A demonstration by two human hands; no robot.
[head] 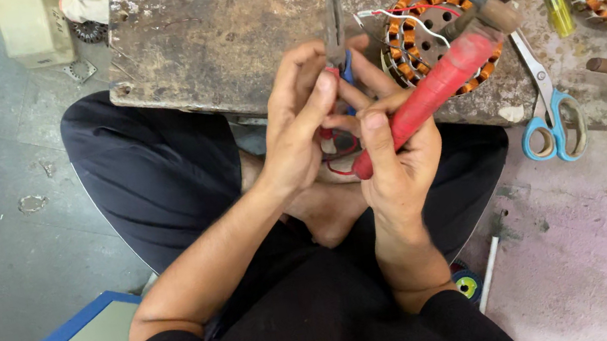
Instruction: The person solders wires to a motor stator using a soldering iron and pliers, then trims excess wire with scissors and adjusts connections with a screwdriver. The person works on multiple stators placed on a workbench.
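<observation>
Below the near edge of the worn wooden board (218,38), over the crossed legs, a thin red wire (340,158) is being worked between two hands, and the step is judged best done with the wire kept short and taut so that it cannot spring away. On the left, the left hand (303,126) is seen curled, its thumb and fingers pressed together on the wire's end and on the small blue-handled tool (337,35) that rises between the hands; exactly which of the two is pinched cannot be told, since the fingers overlap. A firm but light pinch is advised, because so thin a strand is likely to kink or break under a hard pull. Further right, the right hand (397,154) is closed in a fist round the thick red handle (440,85) of a tool, the thumb laid along it and the handle slanted up toward the board's near edge; its working end is hidden, so what it bears on cannot be judged. Both forearms are drawn in close and the wrists are bent inward, so that the work is held steady. Behind the handle, near the board's near edge, a copper-wound stator (423,30) is laid flat, and at the near right corner blue-handled scissors (550,115) are left well apart from the hands.
</observation>
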